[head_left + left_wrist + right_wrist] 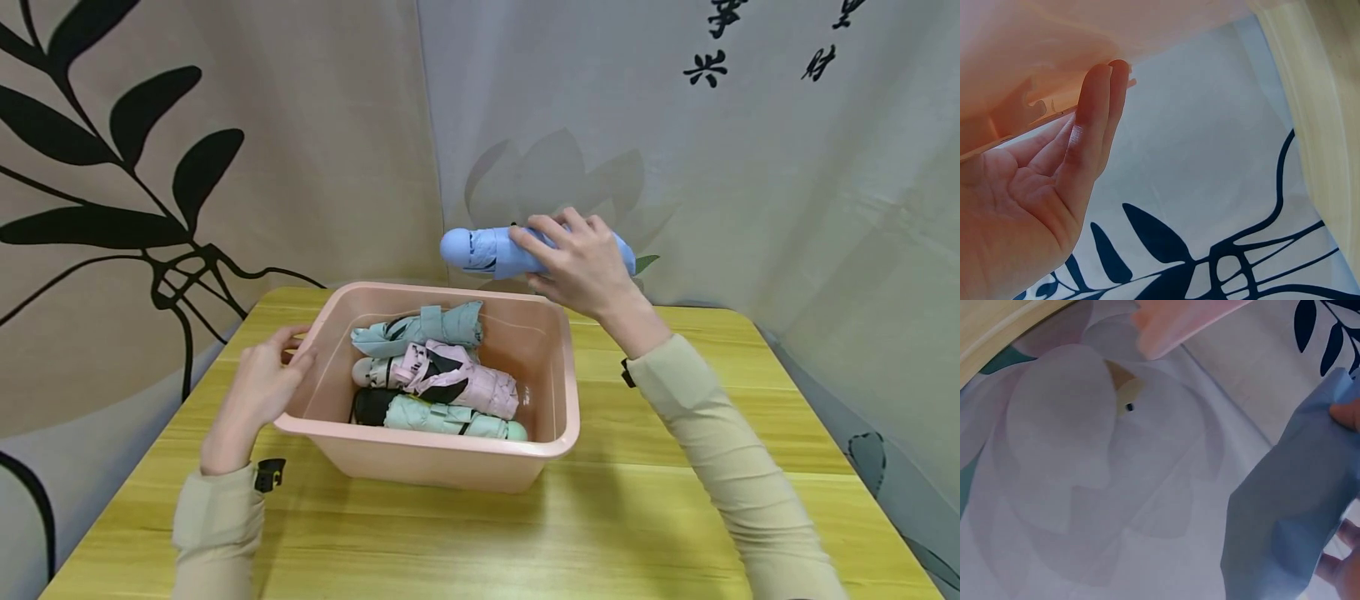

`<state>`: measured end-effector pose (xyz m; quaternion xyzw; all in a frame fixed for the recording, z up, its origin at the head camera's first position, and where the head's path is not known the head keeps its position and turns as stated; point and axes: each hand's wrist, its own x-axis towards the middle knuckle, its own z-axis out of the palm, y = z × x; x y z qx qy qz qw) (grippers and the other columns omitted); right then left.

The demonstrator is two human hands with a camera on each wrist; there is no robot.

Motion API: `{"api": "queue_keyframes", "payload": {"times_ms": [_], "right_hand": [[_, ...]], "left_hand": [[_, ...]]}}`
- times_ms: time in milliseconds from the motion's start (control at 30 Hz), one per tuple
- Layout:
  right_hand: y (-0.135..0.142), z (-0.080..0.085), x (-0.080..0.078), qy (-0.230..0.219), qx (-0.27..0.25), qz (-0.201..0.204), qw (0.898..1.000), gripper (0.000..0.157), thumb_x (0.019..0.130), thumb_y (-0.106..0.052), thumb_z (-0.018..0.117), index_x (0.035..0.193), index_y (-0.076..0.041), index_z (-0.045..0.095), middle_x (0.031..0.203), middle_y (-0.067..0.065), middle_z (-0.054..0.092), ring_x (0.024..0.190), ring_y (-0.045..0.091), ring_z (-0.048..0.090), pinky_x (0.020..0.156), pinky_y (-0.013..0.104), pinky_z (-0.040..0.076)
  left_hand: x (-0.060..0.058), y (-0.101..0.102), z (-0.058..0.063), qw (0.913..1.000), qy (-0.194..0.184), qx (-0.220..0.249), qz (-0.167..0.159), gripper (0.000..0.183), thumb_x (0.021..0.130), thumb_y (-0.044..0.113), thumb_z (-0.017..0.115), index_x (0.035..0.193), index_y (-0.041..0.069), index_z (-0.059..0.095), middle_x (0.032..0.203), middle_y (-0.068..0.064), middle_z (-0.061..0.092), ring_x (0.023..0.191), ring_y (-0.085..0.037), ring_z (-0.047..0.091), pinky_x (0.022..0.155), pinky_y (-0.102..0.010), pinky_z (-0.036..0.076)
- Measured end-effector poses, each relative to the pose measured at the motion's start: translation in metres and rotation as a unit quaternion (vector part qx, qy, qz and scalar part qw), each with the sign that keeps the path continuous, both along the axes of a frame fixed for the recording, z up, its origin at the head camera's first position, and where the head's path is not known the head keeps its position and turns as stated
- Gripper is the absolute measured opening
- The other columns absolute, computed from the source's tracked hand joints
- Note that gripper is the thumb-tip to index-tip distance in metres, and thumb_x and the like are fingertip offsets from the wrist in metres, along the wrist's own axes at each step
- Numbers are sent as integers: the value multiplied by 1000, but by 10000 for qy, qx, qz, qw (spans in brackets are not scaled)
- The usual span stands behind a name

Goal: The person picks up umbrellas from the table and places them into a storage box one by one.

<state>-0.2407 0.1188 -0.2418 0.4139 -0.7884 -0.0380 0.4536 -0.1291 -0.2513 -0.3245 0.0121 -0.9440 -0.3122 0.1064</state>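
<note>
A folded blue umbrella (487, 250) is held up by my right hand (581, 258), level above the far right rim of a pink plastic bin (435, 462). My fingers wrap over its sleeve, and its rounded end points left. The right wrist view shows the blue cloth (1291, 506) close up, with fingertips at its edge. My left hand (262, 379) grips the bin's left rim; in the left wrist view its fingers (1088, 112) lie against the outer wall. Inside the bin lie a grey-blue umbrella (420, 329), a pink one (472, 383) and a mint green one (442, 417), side by side.
The bin stands on a yellow wooden table (675, 500). Behind the table hangs a pale curtain (322, 150) with dark printed leaves and black characters. The table's far edge runs just behind the bin.
</note>
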Motion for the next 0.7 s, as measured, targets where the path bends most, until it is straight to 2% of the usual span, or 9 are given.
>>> {"api": "queue_keyframes", "payload": {"times_ms": [233,500,700], "right_hand": [[-25,4,6,118,200,218,9995,42,74,-28,66,114,-17,59,103,5,63,85,28,58,59,40,50],[-53,3,17,-173,549,319,9978,46,75,-35,67,117,-19,57,109,4,62,88,27,59,65,37,53],[-69,1,26,-347,879,327,9950,49,75,-39,68,119,-21,54,111,3,60,87,25,57,60,33,53]], "left_hand": [[1,1,0,10000,-50,22,11,45,95,27,43,131,1,45,117,-26,58,100,-39,57,77,-49,49],[1,0,0,10000,-27,18,4,45,95,28,43,131,1,45,116,-26,58,100,-39,57,76,-49,49],[0,0,-1,9999,100,-40,-32,44,94,26,44,130,1,46,115,-26,59,99,-39,59,76,-48,49]]}}
